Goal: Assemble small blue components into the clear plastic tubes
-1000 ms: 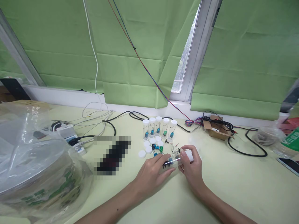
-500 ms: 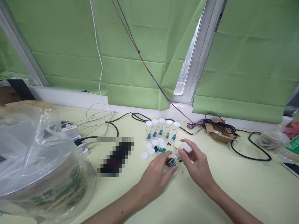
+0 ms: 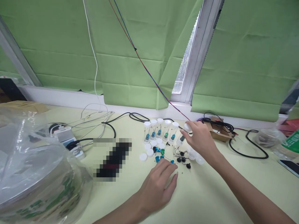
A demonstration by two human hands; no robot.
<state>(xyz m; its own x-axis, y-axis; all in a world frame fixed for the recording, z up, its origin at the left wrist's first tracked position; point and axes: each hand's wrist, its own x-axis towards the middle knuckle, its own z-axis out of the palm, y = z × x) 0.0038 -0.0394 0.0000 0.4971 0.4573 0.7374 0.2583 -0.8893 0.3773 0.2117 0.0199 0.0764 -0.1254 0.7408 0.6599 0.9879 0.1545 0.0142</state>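
My right hand (image 3: 198,138) is closed around the white cap of a clear vial (image 3: 182,139), which stands at the right end of a row. A dark part shows inside that vial. In the row are several white-capped clear vials (image 3: 159,128) with blue or green pieces and thin metal stems in them. My left hand (image 3: 158,182) rests on the table with its fingers apart, beside small blue pieces (image 3: 157,159). Black round pieces (image 3: 183,160) with metal stems lie between my hands. Loose white caps (image 3: 149,152) lie left of the pieces, and more white caps (image 3: 199,159) sit under my right forearm.
A large container in a plastic bag (image 3: 44,180) fills the left side. Behind it are a power strip (image 3: 66,137) and tangled cables. A blurred dark object (image 3: 113,161) lies left of the caps. A cardboard box (image 3: 218,133) with cables and a phone (image 3: 289,166) are at the right.
My right hand has moved away and up with the vial, to the end of the row. My left hand has come off the vial and drawn back slightly. The black pieces have come into view.
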